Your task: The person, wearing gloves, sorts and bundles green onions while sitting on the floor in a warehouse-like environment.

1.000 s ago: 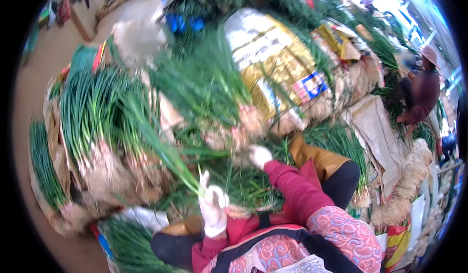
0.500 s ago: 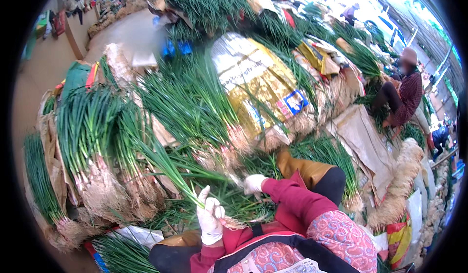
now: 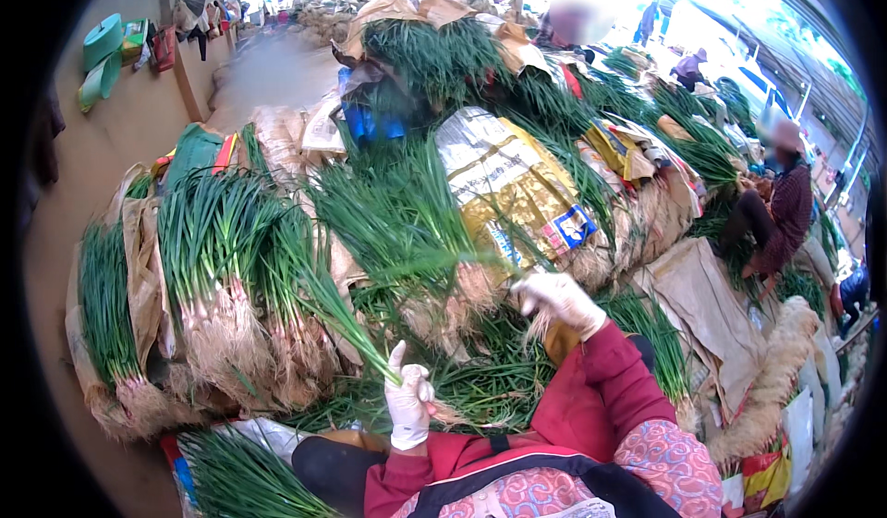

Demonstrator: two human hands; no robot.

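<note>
My left hand, in a white glove, is closed round a few spring onions; their green leaves slant up to the left and their pale roots stick out below the fist on the right. My gloved right hand is raised over my right knee, fingers pinched on a spring onion whose roots hang under the fingers. Blurred green leaves stretch left from that hand. Loose green leaves litter the ground between my hands and the pile.
Spring onion bundles stand in a row at left, roots toward me. A gold and white sack covers part of the central heap. More onions lie at lower left. A person sits at right beyond a beige cloth.
My right hand has risen and moved right, away from the left hand, and now has an onion in its fingers. The left hand keeps its onions. The view has tilted up somewhat.
</note>
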